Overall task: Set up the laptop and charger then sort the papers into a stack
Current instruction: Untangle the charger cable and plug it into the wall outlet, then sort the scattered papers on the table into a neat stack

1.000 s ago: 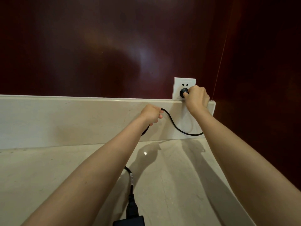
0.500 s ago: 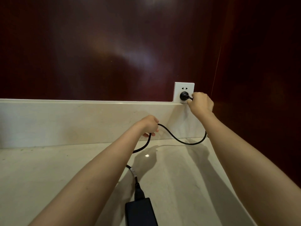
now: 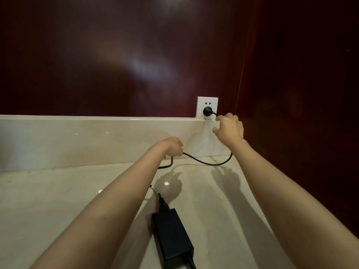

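A black plug (image 3: 207,111) sits in the white wall socket (image 3: 207,102) above the marble ledge. Its black cable (image 3: 206,162) loops down across the counter toward my left hand (image 3: 172,146), which grips the cable with curled fingers. My right hand (image 3: 230,128) hovers just right of and below the plug, fingers loosely spread, holding nothing. The black charger brick (image 3: 172,235) lies on the counter between my forearms. No laptop or papers are in view.
A pale marble counter (image 3: 58,200) runs to a low marble backsplash (image 3: 77,140). Dark red glossy wall panels (image 3: 116,55) rise behind and on the right side, where the counter ends.
My right hand let go of the plug and drew back down to the right. My left hand lowered with the cable. The view pulled back, showing more of the charger brick.
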A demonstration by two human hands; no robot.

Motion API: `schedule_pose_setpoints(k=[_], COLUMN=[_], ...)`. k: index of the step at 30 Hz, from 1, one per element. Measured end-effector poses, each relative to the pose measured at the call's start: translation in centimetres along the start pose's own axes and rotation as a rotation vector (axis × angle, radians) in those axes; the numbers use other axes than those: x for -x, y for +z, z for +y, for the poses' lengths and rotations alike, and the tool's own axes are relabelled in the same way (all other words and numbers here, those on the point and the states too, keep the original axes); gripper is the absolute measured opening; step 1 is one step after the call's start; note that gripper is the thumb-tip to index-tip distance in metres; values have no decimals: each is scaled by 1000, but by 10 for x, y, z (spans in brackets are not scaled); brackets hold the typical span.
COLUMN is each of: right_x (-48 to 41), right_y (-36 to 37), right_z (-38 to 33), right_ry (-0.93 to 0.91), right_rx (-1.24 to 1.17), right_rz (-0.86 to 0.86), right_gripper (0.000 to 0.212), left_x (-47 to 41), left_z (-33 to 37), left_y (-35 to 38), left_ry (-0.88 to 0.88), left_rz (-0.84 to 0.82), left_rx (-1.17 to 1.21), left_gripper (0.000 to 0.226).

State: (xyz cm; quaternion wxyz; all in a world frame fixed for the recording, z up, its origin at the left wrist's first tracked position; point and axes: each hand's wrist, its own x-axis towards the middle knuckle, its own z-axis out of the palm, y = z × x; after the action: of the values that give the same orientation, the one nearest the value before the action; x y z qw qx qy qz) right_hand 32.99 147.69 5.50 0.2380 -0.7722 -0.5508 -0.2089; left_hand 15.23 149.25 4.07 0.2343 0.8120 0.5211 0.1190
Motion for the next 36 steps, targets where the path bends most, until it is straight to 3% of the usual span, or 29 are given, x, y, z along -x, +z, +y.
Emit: schedule_pose_setpoints(k=[16,36], right_x=[96,224], right_y=[-28,-74], right_z=[-23,-19], right_ry=[49,224], right_rx=[-12,95], right_rz=[-226,-384], right_gripper=[50,55], left_x=[60,161], left_z=[-6,5], left_y=[23,61], left_ry=[83,209], left_rz=[100,59], left_rx=[-392,-528], left_gripper=[58,62])
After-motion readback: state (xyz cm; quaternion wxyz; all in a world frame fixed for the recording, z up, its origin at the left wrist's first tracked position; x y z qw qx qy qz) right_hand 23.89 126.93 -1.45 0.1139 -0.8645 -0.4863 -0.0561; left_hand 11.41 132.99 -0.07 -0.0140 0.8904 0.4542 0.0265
